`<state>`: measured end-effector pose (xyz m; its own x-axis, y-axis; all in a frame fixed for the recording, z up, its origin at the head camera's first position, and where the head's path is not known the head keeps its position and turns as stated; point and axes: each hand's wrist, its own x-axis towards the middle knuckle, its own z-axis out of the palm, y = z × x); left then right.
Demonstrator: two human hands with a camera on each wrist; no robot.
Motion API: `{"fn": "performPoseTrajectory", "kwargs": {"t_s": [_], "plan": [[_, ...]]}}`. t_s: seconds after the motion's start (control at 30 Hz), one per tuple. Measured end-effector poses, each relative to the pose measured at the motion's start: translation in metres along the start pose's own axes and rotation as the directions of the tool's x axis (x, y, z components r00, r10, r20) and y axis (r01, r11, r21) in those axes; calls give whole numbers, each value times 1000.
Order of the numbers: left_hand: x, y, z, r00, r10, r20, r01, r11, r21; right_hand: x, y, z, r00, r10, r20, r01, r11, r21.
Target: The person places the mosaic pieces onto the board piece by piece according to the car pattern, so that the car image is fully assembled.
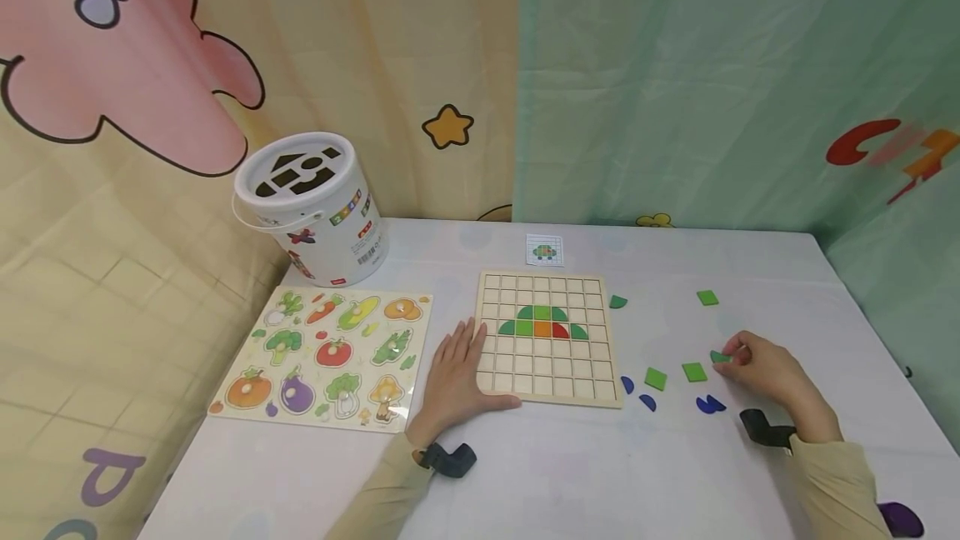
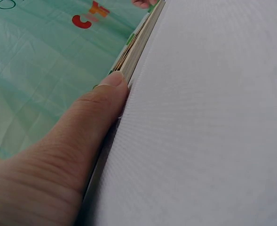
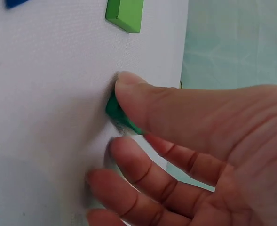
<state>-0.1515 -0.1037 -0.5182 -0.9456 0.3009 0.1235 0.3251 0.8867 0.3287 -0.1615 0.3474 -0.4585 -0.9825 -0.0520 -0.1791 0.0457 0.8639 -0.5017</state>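
Note:
My right hand [image 1: 765,367] pinches a dark green quarter-circle block [image 3: 115,109] between thumb and fingers, low over the white table at the right. My left hand [image 1: 455,377] lies with straight, spread fingers against the left side of a wooden grid board [image 1: 551,369], its thumb along the near edge. In the board's middle rows sit several green blocks, with an orange square [image 1: 542,329] and a red quarter-circle [image 1: 559,330] among them. Near my right hand lie light green squares, one of them a green square [image 1: 694,372], and several blue pieces, including a blue half-circle [image 1: 648,402].
A small pattern card [image 1: 544,250] lies behind the board. Left of it is a vegetable puzzle board [image 1: 307,390], with a white lidded bucket [image 1: 337,240] behind. Another dark green quarter-circle [image 1: 618,302] lies beside the grid's right edge. Curtains hang behind the table.

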Motion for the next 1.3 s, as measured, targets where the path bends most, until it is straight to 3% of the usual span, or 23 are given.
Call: {"fn": "performPoseTrajectory", "kwargs": {"t_s": [0.4,0.6,0.87,1.03,1.3], "plan": [[0,0,0,1000,3,-11,-4,1000,-11,-5,-13,9,991,-80,-110,80,997,-6],[0,-1,1,1000,3,-2,-3,1000,3,-3,-37,18,981,-114,-155,113,993,-16],[1,-1,1,1000,-7,10,7,1000,2,5,-75,35,950,-185,-250,190,982,-4],[1,-1,0,1000,-3,3,3,1000,7,14,-99,47,935,-250,-253,262,965,14],[0,1,-1,1000,10,-17,-10,1000,-12,27,-143,70,932,-310,-186,330,940,86]]}}
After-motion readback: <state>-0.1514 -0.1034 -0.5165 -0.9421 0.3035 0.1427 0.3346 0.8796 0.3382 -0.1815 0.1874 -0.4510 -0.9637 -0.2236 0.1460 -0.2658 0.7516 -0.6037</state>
